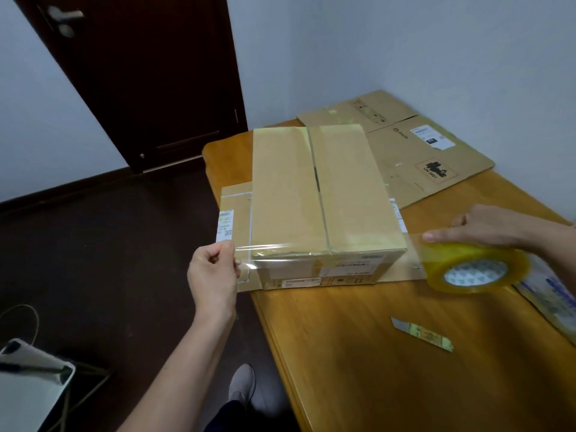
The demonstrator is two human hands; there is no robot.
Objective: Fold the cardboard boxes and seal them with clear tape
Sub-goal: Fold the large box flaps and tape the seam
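My left hand (215,269) pinches the loose end of the tape (277,248) beside the box (321,198) on the table (358,353). My right hand (486,227) curls over the roll (473,269). Tape is thin, floppy and sticky, so I'd hold it tight by both ends.

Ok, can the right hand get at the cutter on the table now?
Probably not yet: the right hand has its grip on the tape roll. Only bare table lies between it and the cutter, so the way itself looks free.

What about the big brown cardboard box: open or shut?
Shut: the brown cardboard box has both top flaps flat, meeting at the middle.
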